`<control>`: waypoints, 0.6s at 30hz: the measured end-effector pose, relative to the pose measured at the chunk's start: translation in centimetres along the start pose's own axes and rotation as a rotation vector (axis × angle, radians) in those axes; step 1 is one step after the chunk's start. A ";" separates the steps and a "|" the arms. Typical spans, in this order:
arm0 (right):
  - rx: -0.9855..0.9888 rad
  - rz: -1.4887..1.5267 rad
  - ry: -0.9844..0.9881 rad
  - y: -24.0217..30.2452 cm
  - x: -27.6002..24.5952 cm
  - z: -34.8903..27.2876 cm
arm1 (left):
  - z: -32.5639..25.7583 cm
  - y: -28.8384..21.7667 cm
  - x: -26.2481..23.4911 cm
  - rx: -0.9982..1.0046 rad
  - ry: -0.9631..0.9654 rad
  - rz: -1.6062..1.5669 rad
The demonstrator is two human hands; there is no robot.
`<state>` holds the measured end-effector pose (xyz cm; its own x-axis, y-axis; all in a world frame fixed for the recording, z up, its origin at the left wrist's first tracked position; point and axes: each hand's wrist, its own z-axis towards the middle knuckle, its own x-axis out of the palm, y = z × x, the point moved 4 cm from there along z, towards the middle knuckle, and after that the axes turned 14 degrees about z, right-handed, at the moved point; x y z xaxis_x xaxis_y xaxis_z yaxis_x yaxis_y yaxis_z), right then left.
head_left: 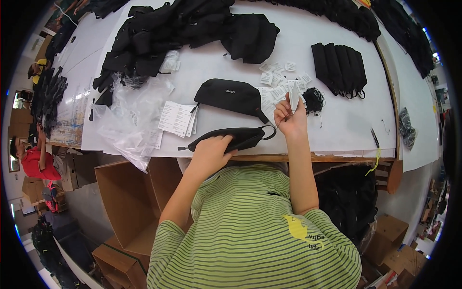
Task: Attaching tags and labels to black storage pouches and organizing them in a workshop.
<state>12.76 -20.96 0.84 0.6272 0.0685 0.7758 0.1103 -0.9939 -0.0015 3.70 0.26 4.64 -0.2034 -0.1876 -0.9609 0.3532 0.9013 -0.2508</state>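
A slim black zip pouch (248, 138) lies at the table's near edge, its loop strap at the right end. My left hand (210, 155) is closed on its near side, fingers bent over the top edge. Upright between the pinched fingers of my right hand (291, 119) is a white paper tag (294, 98). The strap loop reaches up to just below that hand; whether they touch I cannot tell. Just beyond lies a second black pouch (228, 98), flat. A stack of printed white cards (177, 118) sits left of both pouches.
Clear plastic bags (132, 113) spill over the table's front edge at left. Black pouches (178, 29) are heaped at the back; several more lie in a row (339, 67) at right. Small white packets (274, 74), black cords (314, 99) and thread snips (375, 138) lie nearby.
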 end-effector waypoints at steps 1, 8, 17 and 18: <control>-0.007 0.020 -0.023 0.0 0.0 0.0 | 0.0 0.0 0.0 0.012 -0.015 0.007; 0.015 0.013 0.003 0.2 0.2 1.2 | 0.7 0.5 -0.1 0.027 -0.031 0.009; -0.241 -0.199 0.130 3.4 -1.9 4.1 | 0.5 0.1 -1.0 0.039 -0.100 -0.150; -0.248 -0.178 0.062 2.7 -1.3 3.2 | 0.3 0.2 -0.7 0.073 -0.174 -0.172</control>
<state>14.73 -23.46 -2.23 0.5656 0.2456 0.7872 0.0180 -0.9581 0.2859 4.14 0.42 5.20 -0.1086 -0.4055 -0.9076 0.3937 0.8208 -0.4138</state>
